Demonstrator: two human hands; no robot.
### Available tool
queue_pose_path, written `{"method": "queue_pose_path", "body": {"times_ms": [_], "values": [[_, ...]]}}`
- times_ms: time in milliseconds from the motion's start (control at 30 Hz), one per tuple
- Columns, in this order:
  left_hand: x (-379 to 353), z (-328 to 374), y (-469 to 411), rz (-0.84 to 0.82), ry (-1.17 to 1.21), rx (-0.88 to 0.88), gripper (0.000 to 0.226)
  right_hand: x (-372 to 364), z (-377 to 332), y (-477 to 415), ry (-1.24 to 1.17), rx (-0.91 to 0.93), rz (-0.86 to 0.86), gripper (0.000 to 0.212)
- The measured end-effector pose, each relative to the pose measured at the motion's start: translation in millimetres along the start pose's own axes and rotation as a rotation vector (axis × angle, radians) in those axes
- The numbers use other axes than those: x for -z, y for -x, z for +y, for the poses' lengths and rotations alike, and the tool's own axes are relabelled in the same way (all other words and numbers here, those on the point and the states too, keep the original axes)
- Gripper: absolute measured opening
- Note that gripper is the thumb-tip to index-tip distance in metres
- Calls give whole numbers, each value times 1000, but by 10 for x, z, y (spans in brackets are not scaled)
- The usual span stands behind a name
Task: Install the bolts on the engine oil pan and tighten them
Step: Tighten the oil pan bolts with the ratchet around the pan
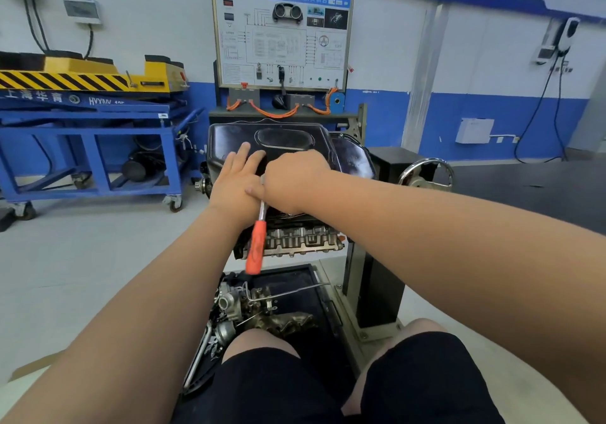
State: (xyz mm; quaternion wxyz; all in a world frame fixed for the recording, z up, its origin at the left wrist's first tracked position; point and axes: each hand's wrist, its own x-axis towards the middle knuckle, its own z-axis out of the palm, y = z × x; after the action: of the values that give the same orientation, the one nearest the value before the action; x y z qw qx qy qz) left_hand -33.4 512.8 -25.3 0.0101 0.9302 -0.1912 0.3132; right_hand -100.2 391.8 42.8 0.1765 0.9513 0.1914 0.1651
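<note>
The engine point(301, 240) sits upside down on its stand, so the black oil pan point(288, 138) faces up, right in front of the seated person where its rim is easy to reach. The left hand point(236, 181) lies flat on the pan's near edge. Its grip is wide, with fingers straight and holding nothing, most likely to steady the pan while the tool turns. The right hand point(295, 181) is curled over the head end of the ratchet wrench point(257, 246), a narrow grip closed on the tool, probably keeping the socket seated on a bolt. The bolt itself is hidden under the hand. The wrench's orange handle hangs free towards the person's knees, so I take this as locating or running a bolt down, not the final pull. Loose engine parts lie in the black tray point(295, 279) below.
</note>
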Motion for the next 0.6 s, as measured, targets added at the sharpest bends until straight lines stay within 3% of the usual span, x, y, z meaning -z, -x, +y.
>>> {"method": "queue_pose_path", "body": {"times_ms": [100, 233, 367, 600], "values": [[-35, -39, -4, -77, -29, 0, 64, 39, -22, -11, -76, -29, -68, 52], [-30, -53, 0, -137, -25, 10, 66, 181, -18, 8, 285, 192, 25, 26], [-36, -19, -31, -164, 34, 57, 65, 205, -94, -22, 423, 233, 104, 24], [-72, -59, -12, -200, -55, 31, 68, 107, -113, 81, 8, -32, -90, 58]]}}
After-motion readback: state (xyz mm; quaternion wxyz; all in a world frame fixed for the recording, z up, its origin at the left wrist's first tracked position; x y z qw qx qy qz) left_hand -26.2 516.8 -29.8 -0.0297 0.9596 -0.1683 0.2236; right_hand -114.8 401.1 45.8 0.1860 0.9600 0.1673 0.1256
